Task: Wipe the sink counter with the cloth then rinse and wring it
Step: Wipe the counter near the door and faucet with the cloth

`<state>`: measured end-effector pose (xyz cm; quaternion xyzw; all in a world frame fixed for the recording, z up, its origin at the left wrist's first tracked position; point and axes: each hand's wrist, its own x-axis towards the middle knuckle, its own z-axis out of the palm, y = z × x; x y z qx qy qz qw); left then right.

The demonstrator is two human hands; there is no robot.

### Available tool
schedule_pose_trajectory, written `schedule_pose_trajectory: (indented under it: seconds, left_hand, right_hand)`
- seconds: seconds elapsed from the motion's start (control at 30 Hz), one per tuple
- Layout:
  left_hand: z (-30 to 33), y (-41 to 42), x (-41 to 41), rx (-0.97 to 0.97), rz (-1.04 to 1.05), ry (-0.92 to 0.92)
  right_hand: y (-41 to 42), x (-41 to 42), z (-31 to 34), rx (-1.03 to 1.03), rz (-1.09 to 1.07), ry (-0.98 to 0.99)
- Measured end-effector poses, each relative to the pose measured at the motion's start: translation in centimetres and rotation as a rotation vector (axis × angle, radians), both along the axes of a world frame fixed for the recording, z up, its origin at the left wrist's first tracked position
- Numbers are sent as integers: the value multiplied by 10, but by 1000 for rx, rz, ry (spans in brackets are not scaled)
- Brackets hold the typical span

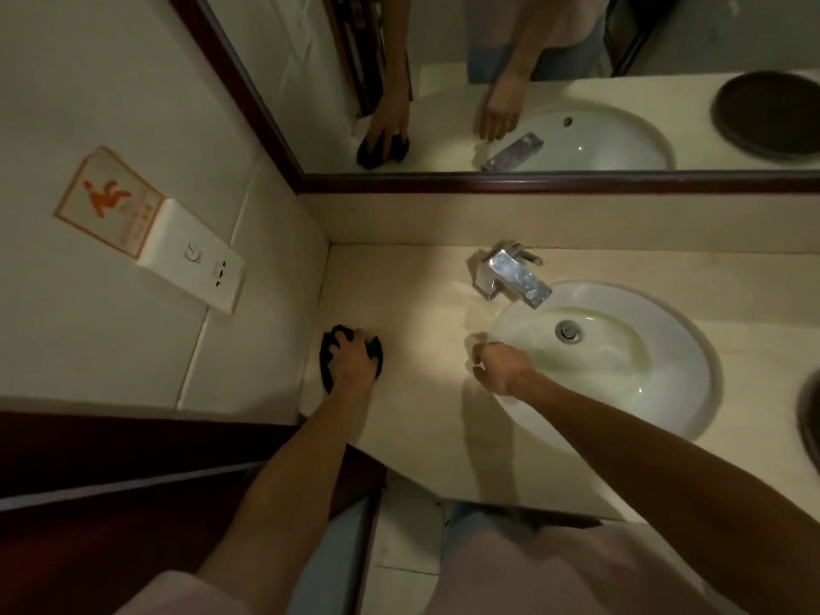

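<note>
Here, left hand [352, 361] pressed flat on a black cloth [330, 348], fingers spread over it, palm down; the cloth is bunched beneath the hand against the beige counter [421, 312], close to the left wall where the counter ends. Dark fabric shows between and around the fingers, so the hand bears on the cloth rather than lifting it. Right hand [501, 368] rests on the counter at the left rim of the white sink basin [665, 392], fingers curled loosely inward, nothing in it; wrist lies over the basin edge. Chrome faucet [510, 275] stands behind the basin, spout angled toward the drain [568, 330]; no water visible running. Basin looks wet and glossy. On the left wall, a white box-like fixture [195, 255] partly covers an orange-figured sign [108, 199]. Mirror [488, 59] above the backsplash, dark wooden frame, reflects both hands, the cloth and the faucet. A dark round tray [810, 428] sits at the far right edge of the counter, cut off by the frame.
</note>
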<state>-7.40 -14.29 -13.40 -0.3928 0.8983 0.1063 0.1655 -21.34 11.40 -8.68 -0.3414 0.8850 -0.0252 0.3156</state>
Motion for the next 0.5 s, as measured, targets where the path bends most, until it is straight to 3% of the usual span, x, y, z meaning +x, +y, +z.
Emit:
schedule_pose_trajectory:
  seconds: [0.17, 0.33, 0.5]
  left_hand:
    - [-16, -16, -8, -32, 48, 75]
    - [0, -33, -8, 162, 160, 286]
    - [43, 14, -19, 470, 266, 602]
  right_hand:
    - [-12, -5, -9, 18, 19, 13]
    - [-19, 2, -16, -86, -64, -21]
    - [-35, 14, -9, -465, -338, -410]
